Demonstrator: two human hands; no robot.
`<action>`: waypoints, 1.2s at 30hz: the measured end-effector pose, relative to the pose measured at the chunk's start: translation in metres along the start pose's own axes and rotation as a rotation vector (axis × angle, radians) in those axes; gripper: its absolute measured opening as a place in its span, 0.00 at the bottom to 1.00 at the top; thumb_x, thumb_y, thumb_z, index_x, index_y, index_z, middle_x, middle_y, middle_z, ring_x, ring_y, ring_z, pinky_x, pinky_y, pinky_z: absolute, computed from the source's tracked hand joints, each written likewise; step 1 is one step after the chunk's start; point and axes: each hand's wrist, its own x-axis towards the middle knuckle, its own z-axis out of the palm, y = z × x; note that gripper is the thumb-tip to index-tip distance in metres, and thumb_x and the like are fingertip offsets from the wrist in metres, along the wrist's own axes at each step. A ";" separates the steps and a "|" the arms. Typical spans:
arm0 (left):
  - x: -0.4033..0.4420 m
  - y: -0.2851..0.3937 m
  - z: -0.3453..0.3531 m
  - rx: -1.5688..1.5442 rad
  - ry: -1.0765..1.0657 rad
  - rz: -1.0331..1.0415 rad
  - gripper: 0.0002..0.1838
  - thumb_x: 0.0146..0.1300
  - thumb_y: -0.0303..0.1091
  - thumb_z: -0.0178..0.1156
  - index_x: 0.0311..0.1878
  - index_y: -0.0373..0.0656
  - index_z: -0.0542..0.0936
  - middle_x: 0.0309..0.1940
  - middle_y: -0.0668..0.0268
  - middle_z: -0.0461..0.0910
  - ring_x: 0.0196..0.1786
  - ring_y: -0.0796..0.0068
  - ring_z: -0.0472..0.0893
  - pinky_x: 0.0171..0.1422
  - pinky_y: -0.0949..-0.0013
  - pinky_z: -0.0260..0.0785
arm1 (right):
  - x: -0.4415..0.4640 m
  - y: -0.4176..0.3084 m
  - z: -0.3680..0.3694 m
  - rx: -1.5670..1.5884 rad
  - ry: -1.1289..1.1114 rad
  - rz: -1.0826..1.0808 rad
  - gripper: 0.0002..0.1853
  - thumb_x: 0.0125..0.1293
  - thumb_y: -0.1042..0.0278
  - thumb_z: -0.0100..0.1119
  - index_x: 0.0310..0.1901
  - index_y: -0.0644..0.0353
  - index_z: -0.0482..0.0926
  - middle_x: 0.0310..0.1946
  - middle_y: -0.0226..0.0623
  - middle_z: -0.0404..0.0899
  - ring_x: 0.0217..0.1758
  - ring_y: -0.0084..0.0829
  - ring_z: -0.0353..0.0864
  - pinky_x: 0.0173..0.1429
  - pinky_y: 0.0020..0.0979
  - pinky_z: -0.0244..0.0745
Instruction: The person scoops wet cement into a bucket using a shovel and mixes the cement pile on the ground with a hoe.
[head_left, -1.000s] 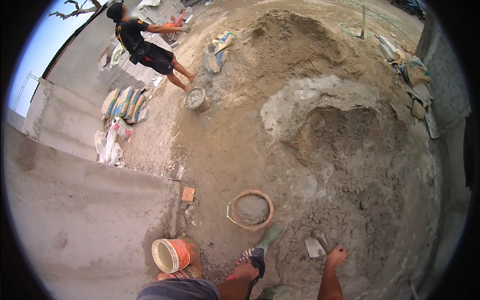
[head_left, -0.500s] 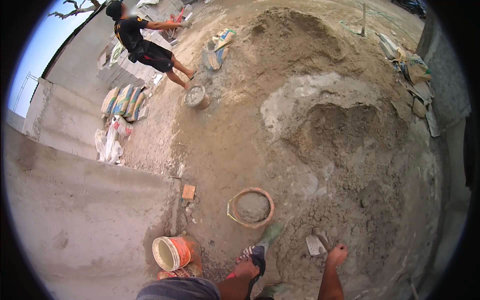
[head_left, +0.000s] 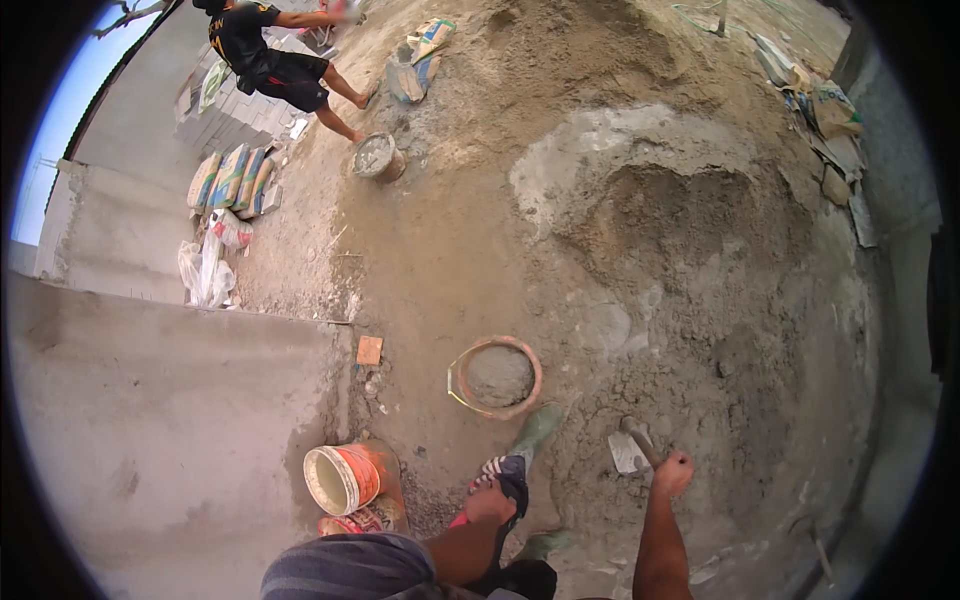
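Observation:
My right hand [head_left: 673, 474] is closed around the handle of a hoe [head_left: 628, 453]. Its pale blade rests on the wet grey mortar [head_left: 710, 410] at the lower right. My left hand [head_left: 487, 503] is at my leg, its fingers curled against dark and striped fabric; what they grip, if anything, is hidden. In front of my green boot [head_left: 540, 427] stands an orange-rimmed bucket [head_left: 540, 375] with grey mortar inside, its handle hanging to the left. Left of my legs, an orange and white bucket [head_left: 362, 478] lies tilted, its mouth facing left.
Another person [head_left: 262, 55] stands at the back left beside a mortar-filled bucket [head_left: 393, 165]. Cement bags [head_left: 228, 178] lean near a low wall [head_left: 170, 390]. A sand pile [head_left: 590, 50] rises at the back, and torn sacks [head_left: 832, 110] lie far right. An orange tile [head_left: 369, 351] lies by the wall.
My view has shifted, so most of the scene sits higher in the picture. My right hand still holds the hoe, its blade in nearly the same spot. The other person's feet are farther apart.

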 end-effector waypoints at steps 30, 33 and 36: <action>0.021 0.004 -0.032 -0.008 0.012 0.011 0.42 0.64 0.58 0.59 0.76 0.42 0.66 0.76 0.54 0.68 0.77 0.52 0.69 0.78 0.49 0.64 | -0.005 -0.006 0.001 0.048 0.050 0.015 0.14 0.64 0.59 0.57 0.43 0.56 0.86 0.43 0.46 0.87 0.46 0.55 0.85 0.49 0.53 0.76; 0.025 0.002 -0.026 0.006 0.035 0.018 0.43 0.64 0.57 0.58 0.78 0.43 0.65 0.77 0.54 0.66 0.78 0.52 0.67 0.78 0.49 0.63 | -0.005 -0.006 0.001 0.035 0.040 0.031 0.14 0.64 0.59 0.57 0.43 0.56 0.86 0.43 0.47 0.87 0.46 0.55 0.85 0.48 0.53 0.75; 0.028 0.000 -0.023 -0.001 0.035 0.017 0.44 0.64 0.57 0.58 0.78 0.43 0.64 0.79 0.53 0.64 0.80 0.52 0.65 0.79 0.49 0.62 | -0.005 -0.006 0.001 0.038 0.034 0.032 0.14 0.65 0.59 0.57 0.43 0.57 0.86 0.42 0.47 0.87 0.46 0.54 0.85 0.48 0.53 0.75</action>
